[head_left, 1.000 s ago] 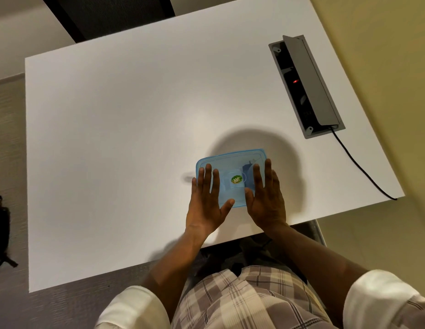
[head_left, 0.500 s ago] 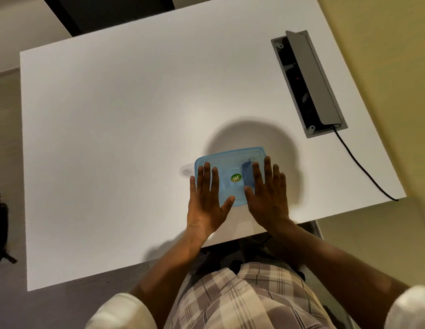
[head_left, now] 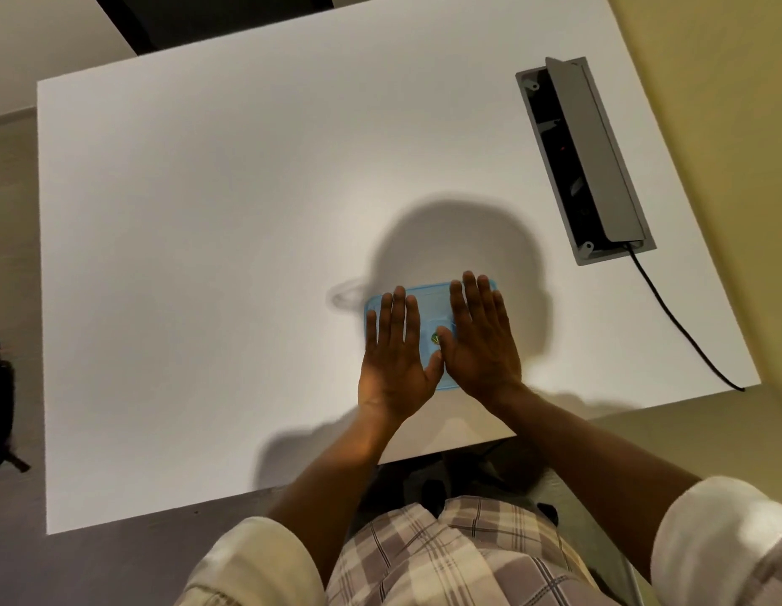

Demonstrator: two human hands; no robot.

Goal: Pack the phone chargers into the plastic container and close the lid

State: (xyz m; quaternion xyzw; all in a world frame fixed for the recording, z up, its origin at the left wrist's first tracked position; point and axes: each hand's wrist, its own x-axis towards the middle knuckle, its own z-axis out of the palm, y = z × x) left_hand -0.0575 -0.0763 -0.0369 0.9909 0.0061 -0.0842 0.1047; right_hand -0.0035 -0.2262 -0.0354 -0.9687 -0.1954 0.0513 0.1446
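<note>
One blue lidded container (head_left: pixel 429 295) lies near the table's (head_left: pixel 205 212) near edge under two flat hands, left (head_left: pixel 395 360) and right (head_left: pixel 481 343), fingers extended, slightly spread.

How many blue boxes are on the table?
1. The blue box sits near the table's front edge, lid on, under the left hand and right hand lying flat on it.
</note>
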